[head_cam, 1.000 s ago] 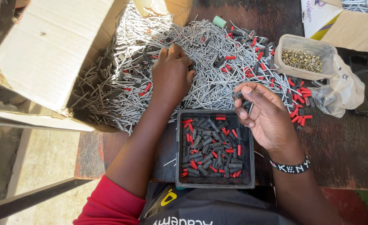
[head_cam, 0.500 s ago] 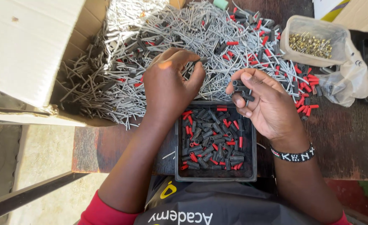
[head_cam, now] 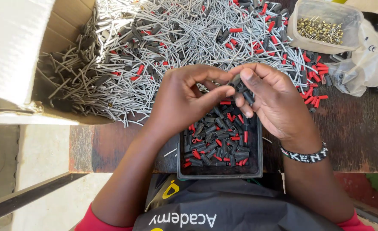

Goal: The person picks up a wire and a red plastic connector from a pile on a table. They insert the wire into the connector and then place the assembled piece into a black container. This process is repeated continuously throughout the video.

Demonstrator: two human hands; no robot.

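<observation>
Small dark grey sleeve point(head_cam: 237, 82), short tube, pinched between 2 hands

Both bare arms reach forward from the bottom of the view and bend in toward each other; the left hand point(head_cam: 184, 96) is curled, palm down, with its thumb stretched to the right; the right hand point(head_cam: 274, 100) is turned palm inward, fingers bent; the fingertips of both hands meet in the middle and pinch together; the right wrist wears a beaded band point(head_cam: 305, 156).
</observation>
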